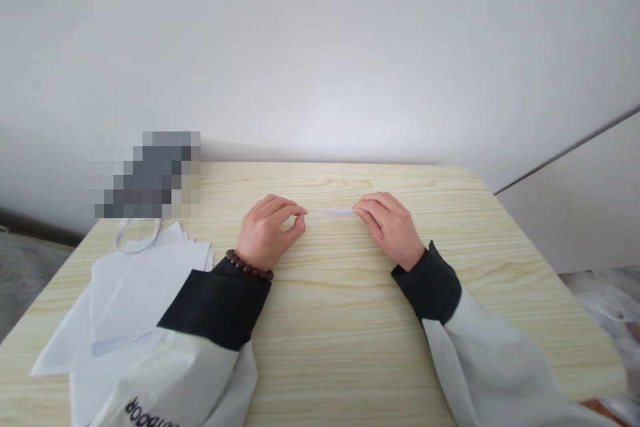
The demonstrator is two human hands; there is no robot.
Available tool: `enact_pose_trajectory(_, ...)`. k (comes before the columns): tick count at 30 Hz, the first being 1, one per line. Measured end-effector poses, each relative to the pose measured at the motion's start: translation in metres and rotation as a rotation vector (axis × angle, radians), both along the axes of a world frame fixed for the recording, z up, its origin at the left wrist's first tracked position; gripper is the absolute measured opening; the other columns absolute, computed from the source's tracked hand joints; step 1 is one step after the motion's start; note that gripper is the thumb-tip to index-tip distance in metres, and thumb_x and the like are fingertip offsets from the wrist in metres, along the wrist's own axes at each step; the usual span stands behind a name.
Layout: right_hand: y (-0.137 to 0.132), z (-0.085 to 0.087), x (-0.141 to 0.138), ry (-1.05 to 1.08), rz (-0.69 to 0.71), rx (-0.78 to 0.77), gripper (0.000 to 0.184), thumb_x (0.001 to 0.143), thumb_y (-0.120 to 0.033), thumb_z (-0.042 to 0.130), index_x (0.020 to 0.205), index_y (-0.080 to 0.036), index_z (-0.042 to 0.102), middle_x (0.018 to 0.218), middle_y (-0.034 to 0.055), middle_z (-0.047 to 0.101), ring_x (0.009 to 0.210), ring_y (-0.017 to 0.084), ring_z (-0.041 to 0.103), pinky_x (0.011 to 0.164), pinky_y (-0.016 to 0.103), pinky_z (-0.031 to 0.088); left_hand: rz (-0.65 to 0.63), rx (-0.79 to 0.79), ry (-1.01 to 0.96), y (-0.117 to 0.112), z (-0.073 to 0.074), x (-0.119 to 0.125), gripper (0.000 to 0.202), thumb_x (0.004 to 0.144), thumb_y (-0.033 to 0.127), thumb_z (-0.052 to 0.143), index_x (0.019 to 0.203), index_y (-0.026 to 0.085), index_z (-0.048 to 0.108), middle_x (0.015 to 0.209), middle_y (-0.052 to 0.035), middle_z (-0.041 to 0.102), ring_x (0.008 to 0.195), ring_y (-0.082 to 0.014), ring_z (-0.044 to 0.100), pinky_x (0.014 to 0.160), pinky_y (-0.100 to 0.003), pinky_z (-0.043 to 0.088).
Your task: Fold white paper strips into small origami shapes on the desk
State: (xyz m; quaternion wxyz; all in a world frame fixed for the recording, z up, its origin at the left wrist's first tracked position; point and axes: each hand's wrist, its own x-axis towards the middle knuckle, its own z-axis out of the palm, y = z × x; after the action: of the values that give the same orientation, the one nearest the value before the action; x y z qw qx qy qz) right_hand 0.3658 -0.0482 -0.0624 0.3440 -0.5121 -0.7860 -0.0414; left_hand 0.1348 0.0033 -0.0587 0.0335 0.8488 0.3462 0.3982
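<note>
A thin white paper strip (pixel 331 212) stretches flat between my two hands, just above the light wooden table (pixel 340 320). My left hand (pixel 267 230) pinches the strip's left end between thumb and fingers; a brown bead bracelet circles its wrist. My right hand (pixel 390 227) pinches the right end, its fingers curled together. Both forearms, in dark cuffs and white sleeves, rest on the tabletop.
A loose pile of white paper sheets (pixel 135 293) covers the table's left part, with a white loop of tape or cord (pixel 136 240) at its far end. A blurred dark object (pixel 150 177) stands at the back left. A white wall lies behind the table.
</note>
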Motion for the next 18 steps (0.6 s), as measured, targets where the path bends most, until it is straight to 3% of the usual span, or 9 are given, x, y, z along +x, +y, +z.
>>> enact_pose_trajectory(9,-0.002,0.001,-0.012,0.026,0.093,-0.073,0.019,0.093,-0.024,0.043,0.092,-0.02,0.062,0.091,0.0053,0.065,0.087,0.018,0.057,0.082,0.033,0.045,-0.075,-0.13,0.041,-0.01,0.006,0.006,0.023,0.079,0.019,0.052,0.099,0.015,0.06,0.096,-0.0079,0.065,0.089,-0.0196,0.059,0.08,-0.033,0.05)
enact_pose_trajectory(14,-0.004,0.002,-0.018,0.11,0.167,-0.094,0.016,0.092,-0.024,0.046,0.091,-0.019,0.061,0.088,0.0049,0.064,0.084,0.016,0.057,0.08,0.03,0.046,-0.218,-0.136,0.085,-0.007,0.002,0.007,0.016,0.085,0.024,0.052,0.091,0.017,0.065,0.085,-0.0055,0.068,0.082,-0.0176,0.059,0.076,-0.031,0.049)
enact_pose_trajectory(18,-0.004,0.0,-0.022,0.226,0.215,-0.119,0.012,0.09,-0.023,0.048,0.09,-0.019,0.06,0.084,0.0043,0.063,0.08,0.014,0.057,0.075,0.027,0.046,-0.234,-0.214,0.014,-0.007,0.002,0.006,0.018,0.088,0.025,0.051,0.086,0.015,0.066,0.081,-0.0055,0.069,0.078,-0.0158,0.061,0.072,-0.027,0.048)
